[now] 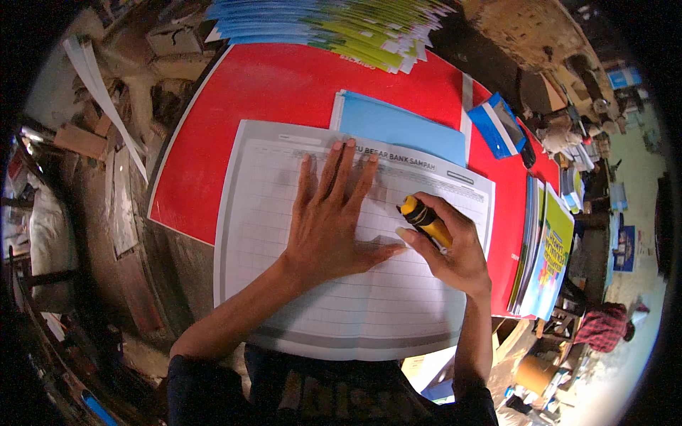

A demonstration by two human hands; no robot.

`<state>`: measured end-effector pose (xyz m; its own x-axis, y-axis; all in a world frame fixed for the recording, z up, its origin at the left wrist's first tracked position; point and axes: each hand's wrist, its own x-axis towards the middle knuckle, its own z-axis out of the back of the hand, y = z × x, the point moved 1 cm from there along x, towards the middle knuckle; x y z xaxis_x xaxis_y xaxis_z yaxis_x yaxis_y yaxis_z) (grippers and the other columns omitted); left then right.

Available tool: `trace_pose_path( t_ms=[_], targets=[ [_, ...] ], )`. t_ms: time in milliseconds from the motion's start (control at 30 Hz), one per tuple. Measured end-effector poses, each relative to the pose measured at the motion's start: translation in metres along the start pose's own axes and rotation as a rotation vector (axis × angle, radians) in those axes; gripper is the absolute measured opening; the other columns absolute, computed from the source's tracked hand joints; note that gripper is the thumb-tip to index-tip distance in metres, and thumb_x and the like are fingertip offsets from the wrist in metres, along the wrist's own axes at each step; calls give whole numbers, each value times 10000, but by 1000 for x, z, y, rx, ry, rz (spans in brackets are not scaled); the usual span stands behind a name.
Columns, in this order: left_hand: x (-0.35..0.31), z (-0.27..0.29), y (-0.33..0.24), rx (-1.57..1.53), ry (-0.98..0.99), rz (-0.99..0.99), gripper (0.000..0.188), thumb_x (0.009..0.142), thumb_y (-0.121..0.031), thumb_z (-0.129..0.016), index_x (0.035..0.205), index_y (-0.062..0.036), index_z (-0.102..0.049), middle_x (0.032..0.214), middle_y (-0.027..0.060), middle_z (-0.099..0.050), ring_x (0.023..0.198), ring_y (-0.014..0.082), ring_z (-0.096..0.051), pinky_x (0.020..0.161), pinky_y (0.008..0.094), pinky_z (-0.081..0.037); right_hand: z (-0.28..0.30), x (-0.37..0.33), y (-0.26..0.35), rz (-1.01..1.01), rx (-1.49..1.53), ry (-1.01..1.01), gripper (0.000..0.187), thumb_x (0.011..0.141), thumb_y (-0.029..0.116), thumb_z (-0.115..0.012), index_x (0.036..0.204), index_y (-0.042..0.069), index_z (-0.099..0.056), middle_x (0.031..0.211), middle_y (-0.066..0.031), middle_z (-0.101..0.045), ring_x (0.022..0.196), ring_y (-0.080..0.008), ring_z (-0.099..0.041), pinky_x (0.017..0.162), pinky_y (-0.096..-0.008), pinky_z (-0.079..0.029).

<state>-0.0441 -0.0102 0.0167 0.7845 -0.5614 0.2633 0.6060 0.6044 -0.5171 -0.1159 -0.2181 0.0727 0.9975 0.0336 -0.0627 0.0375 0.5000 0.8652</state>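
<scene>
A large white sheet printed with a ruled table [341,305] lies in front of me, with a grey border around it. My left hand [327,220] rests flat on its upper middle part, fingers spread. Over the right part of the sheet, my right hand [455,248] is closed around a stubby yellow and black object [430,221], tilted with its rounded yellow end toward the upper left. Its exact kind cannot be made out. Beyond the sheet's top edge lies a light blue sheet or cover [405,128], partly hidden under it.
The red tabletop [277,85] carries a fanned stack of blue and green booklets [327,28] at the far side. A blue and white packet [497,126] lies at the right, above a stack of colourful booklets [547,255]. Wooden clutter surrounds the table.
</scene>
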Motion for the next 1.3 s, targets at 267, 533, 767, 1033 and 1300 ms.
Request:
trace_pose_path(
  t_ms=[267,533,767,1033,1300],
  targets=[
    [-2,2,4,-51,-40,7,1255,698,-757,-768,1630,-78,-272,1684,255,-206,1583,412,-151,1249,656,-55,1,27,10,233,-474,44,476,844,46,-795,1294,45,-637,1042,-169,-689,935,-351,-708,823,-404,-582],
    [-3,3,3,-75,-47,24,1269,675,-742,-782,1627,-72,-279,1681,251,-217,1576,414,-175,1250,656,-59,12,27,9,241,-434,82,431,881,35,-753,1290,17,-619,1050,-165,-640,949,-340,-678,845,-410,-555],
    [-3,3,5,-64,-61,-6,1199,714,-742,-749,1569,4,-361,1650,300,-233,1576,424,-148,1261,643,-37,6,37,15,241,-456,98,446,828,36,-811,1238,22,-637,1024,-160,-667,909,-332,-699,804,-386,-571],
    [-5,3,6,-120,-63,13,1211,702,-721,-781,1608,-63,-320,1685,244,-215,1587,389,-152,1259,635,-52,9,41,10,326,-570,124,531,753,-5,-841,1258,56,-687,1006,-143,-691,890,-315,-721,782,-378,-609],
    [-5,3,5,-141,-109,-8,1178,672,-659,-821,1536,24,-401,1635,297,-277,1572,417,-175,1264,643,-56,13,46,13,352,-642,167,536,741,-12,-828,1252,73,-690,1021,-139,-691,906,-318,-725,787,-384,-615]
  ],
)
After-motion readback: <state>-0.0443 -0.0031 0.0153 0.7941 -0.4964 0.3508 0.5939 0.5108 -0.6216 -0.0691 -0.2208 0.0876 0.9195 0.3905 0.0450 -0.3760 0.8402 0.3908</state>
